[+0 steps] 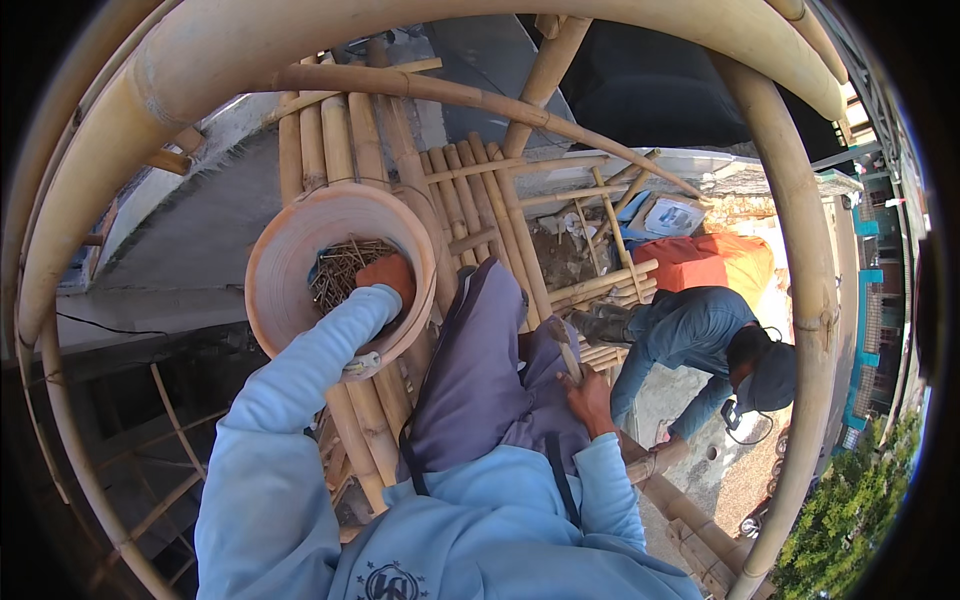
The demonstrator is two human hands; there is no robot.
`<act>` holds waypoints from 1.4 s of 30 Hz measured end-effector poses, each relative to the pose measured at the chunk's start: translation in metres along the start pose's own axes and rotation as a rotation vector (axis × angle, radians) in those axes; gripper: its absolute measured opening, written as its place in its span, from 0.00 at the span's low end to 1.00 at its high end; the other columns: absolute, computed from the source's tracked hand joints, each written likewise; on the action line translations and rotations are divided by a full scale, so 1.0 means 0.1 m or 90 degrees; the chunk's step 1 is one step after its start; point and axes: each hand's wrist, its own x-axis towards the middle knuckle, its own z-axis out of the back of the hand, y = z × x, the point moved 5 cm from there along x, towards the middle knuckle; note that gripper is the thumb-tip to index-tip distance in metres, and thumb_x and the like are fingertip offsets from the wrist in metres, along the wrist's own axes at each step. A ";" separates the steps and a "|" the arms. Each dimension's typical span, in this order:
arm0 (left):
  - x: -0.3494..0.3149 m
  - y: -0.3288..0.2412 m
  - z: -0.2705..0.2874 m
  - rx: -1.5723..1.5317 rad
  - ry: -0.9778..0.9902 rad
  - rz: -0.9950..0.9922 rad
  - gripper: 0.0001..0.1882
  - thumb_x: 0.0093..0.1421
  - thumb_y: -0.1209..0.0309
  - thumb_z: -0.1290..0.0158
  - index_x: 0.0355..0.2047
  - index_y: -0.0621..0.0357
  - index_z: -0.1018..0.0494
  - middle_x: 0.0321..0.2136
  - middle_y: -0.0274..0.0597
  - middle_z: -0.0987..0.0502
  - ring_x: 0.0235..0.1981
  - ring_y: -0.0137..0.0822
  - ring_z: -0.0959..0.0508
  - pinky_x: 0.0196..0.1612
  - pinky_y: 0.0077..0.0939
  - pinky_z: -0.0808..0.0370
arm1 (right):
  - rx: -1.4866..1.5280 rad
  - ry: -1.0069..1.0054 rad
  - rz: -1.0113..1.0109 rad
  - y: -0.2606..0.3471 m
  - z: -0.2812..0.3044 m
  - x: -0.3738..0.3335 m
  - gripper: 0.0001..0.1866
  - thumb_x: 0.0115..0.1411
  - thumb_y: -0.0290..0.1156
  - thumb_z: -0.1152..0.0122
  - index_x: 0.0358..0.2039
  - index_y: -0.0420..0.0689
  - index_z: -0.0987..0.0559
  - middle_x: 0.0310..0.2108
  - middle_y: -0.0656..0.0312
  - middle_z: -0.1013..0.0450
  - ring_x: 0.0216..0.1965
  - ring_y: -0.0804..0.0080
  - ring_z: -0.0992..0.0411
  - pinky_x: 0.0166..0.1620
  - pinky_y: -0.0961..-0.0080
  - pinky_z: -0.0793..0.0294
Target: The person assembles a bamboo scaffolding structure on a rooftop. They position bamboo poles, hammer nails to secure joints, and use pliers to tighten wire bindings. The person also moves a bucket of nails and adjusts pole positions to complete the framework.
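At ten o'clock from your lap, your left hand (pixel 388 275) is down inside the orange bucket (pixel 290 260), fingers curled among the loose nails (pixel 340 270) piled in it; whether they have closed on any nails you cannot tell, the knuckles hide it. Bucket sits tilted on the bamboo platform (pixel 470 190), its mouth facing you, nails lying toward the twelve o'clock side of your hand. Your light blue sleeve (pixel 300 370) runs from seven o'clock up over the bucket's near rim.

At four o'clock from the bucket, your right hand (pixel 588 398) lies on your thigh, against the grey trousers (pixel 480 370), fingers bent around the edge of a bamboo pole (pixel 570 355); grip looks closed on the pole, loosely. The two hands are well apart, your leg between them.

At three o'clock, below the platform, another person in a blue shirt (pixel 690 330) and dark cap bends over, one hand on a bamboo end (pixel 645 465). An orange sack (pixel 715 262) lies at one o'clock from that person. A thick curved bamboo beam (pixel 420 25) arcs overhead from nine round to three o'clock. Green bush (pixel 850 490) at five o'clock, near the frame edge.
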 end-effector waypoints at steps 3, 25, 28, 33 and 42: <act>0.03 0.00 0.02 0.034 0.005 -0.004 0.16 0.63 0.63 0.46 0.45 0.57 0.16 0.49 0.54 0.17 0.51 0.52 0.16 0.55 0.45 0.21 | 0.012 0.001 -0.001 -0.07 -0.04 0.05 0.27 0.59 0.47 0.30 0.47 0.36 0.18 0.35 0.37 0.20 0.40 0.38 0.20 0.46 0.50 0.23; 0.00 0.07 -0.15 -0.020 0.027 -0.091 0.20 0.62 0.57 0.46 0.40 0.61 0.17 0.42 0.61 0.17 0.45 0.60 0.16 0.50 0.49 0.20 | -0.003 0.028 0.046 0.03 -0.12 0.52 0.27 0.59 0.48 0.31 0.47 0.37 0.18 0.36 0.35 0.21 0.42 0.33 0.22 0.48 0.47 0.24; 0.00 0.12 -0.18 0.009 -0.002 -0.126 0.22 0.62 0.55 0.47 0.41 0.63 0.19 0.41 0.61 0.17 0.45 0.59 0.17 0.52 0.51 0.22 | 0.012 0.045 0.027 0.09 -0.02 0.48 0.26 0.59 0.48 0.31 0.47 0.37 0.18 0.35 0.35 0.20 0.41 0.34 0.22 0.47 0.47 0.24; 0.06 0.25 -0.24 -0.165 -0.120 -0.139 0.18 0.60 0.58 0.43 0.40 0.61 0.20 0.37 0.62 0.17 0.43 0.60 0.17 0.51 0.49 0.22 | 0.044 0.011 0.054 -0.07 0.04 0.47 0.26 0.59 0.47 0.30 0.46 0.35 0.19 0.35 0.36 0.20 0.41 0.36 0.21 0.46 0.49 0.23; 0.10 0.57 -0.19 -0.521 -0.054 -0.144 0.12 0.58 0.66 0.41 0.30 0.66 0.22 0.25 0.51 0.18 0.25 0.45 0.16 0.32 0.38 0.20 | 0.014 -0.043 0.095 -0.25 0.05 0.52 0.26 0.58 0.45 0.29 0.44 0.32 0.20 0.34 0.36 0.20 0.40 0.34 0.21 0.45 0.48 0.24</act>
